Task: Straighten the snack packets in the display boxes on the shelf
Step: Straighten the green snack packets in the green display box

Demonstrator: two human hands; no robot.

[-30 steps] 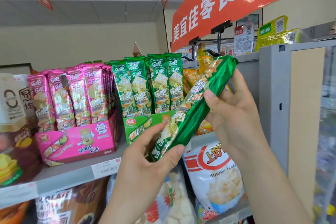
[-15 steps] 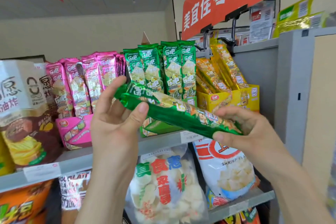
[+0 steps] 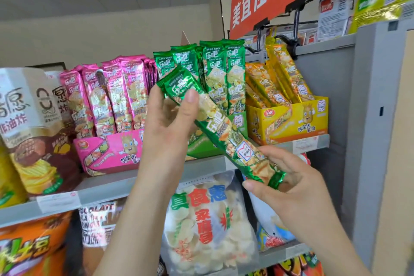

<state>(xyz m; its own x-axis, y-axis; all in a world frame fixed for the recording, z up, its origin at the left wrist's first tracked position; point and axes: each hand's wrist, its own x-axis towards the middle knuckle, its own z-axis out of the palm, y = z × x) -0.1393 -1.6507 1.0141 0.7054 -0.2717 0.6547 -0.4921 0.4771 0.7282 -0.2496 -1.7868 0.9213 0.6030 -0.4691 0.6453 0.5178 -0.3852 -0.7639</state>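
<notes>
Your left grip (image 3: pixel 170 127) pinched the top end of a green packet (image 3: pixel 226 134) between thumb and fingers. Your right grip (image 3: pixel 289 186) held the bottom end, with the fingers curled under it. The packet hung in the air in front of the green box (image 3: pixel 202 144), slanting from upper left to lower right. It was clear of the shelf (image 3: pixel 107 188) and not in any box.

The job looked partway done. The pink packets (image 3: pixel 116 96) stood upright in the pink box (image 3: pixel 112 152), and the green row (image 3: pixel 215 69) stood fairly straight in its box. The packet you held had yet to go back among them. The yellow packets (image 3: pixel 280 80) leaned well over in the yellow box (image 3: pixel 291 119), so that row likely needed your attention next.

Half a second before, the packet had lain nearly level between your grips. Since then you had raised the left end and let the right end drop, so the logo end pointed up toward the green row. A full second before, it had slanted the other way, with its high end to the right. You had been turning it over to get it the right way up.
</notes>
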